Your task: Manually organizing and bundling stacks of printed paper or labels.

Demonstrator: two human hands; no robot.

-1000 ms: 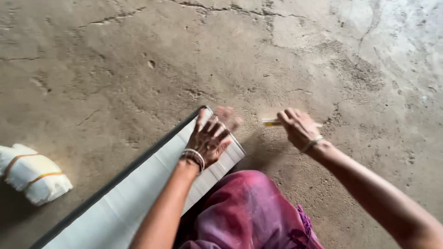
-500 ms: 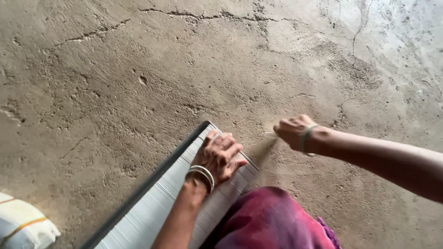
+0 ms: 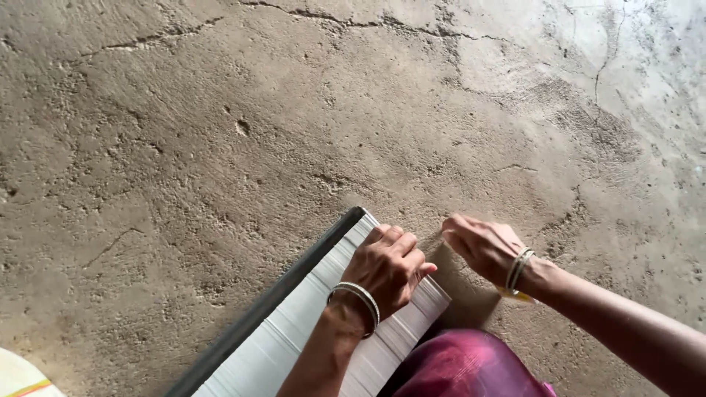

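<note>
- The left hand [image 3: 386,266] lies palm down, fingers curled and pressed together, on the far end of a long white ribbed panel [image 3: 294,334] that rests on the concrete floor [image 3: 220,147].
- A dark strip [image 3: 279,294] runs along the panel's left edge, touching it from the far end down to the near edge of the view.
- The right hand [image 3: 485,246] hovers just right of the panel's far corner, fingers drawn together as if pinching something small; what it pinches cannot be made out.
- A small yellowish thing [image 3: 517,295] peeks out beneath the right wrist, mostly hidden.
- Judged from how things lie, the panel is laid flat and held steady at its far end; nothing shows any mark, cut or fastening made there yet, so the work at that end looks barely begun.
- The panel's near part is cut off by the frame, and pink cloth [image 3: 471,367] covers its near right edge.
- A white bundle [image 3: 18,378] at the near left corner is mostly out of view.
</note>
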